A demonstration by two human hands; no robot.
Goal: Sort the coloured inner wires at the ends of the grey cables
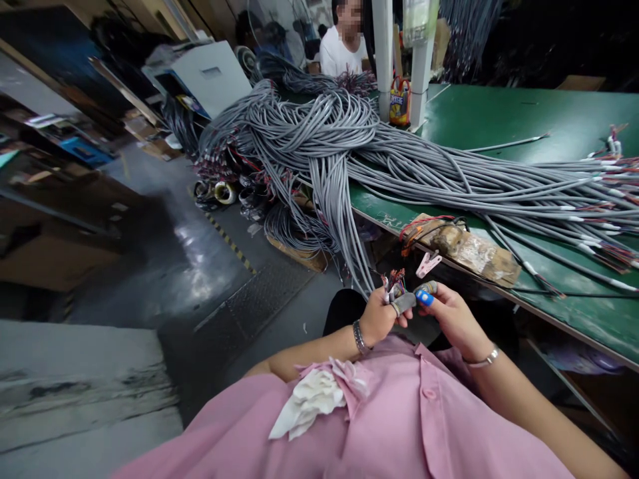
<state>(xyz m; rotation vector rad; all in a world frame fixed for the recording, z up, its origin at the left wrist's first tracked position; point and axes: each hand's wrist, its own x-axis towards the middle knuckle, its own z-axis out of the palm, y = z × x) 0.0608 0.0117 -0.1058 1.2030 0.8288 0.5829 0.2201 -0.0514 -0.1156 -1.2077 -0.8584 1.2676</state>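
Observation:
My left hand (378, 318) is closed around the ends of several grey cables (355, 256), just in front of my body. Thin coloured wires (397, 277) fan out above its fingers, and its thumb has a grey covering. Close beside it, my right hand (456, 320) is pinched, thumb against forefinger. Blue wrapping (424, 297) covers that thumb tip and grey wrapping the finger. What the pinch holds, if anything, is too small to make out. The cables run up from my left hand to a large heap (309, 126) on the green table (529, 120).
A pink clip (428, 265) sits at the table edge beside a tape-wrapped block (464, 249). Stripped cable ends (599, 219) lie at the right. A snack bag (400, 103) stands by white posts. Beyond the heap is a person in white (342, 50). Cable coils (299, 229) hang below.

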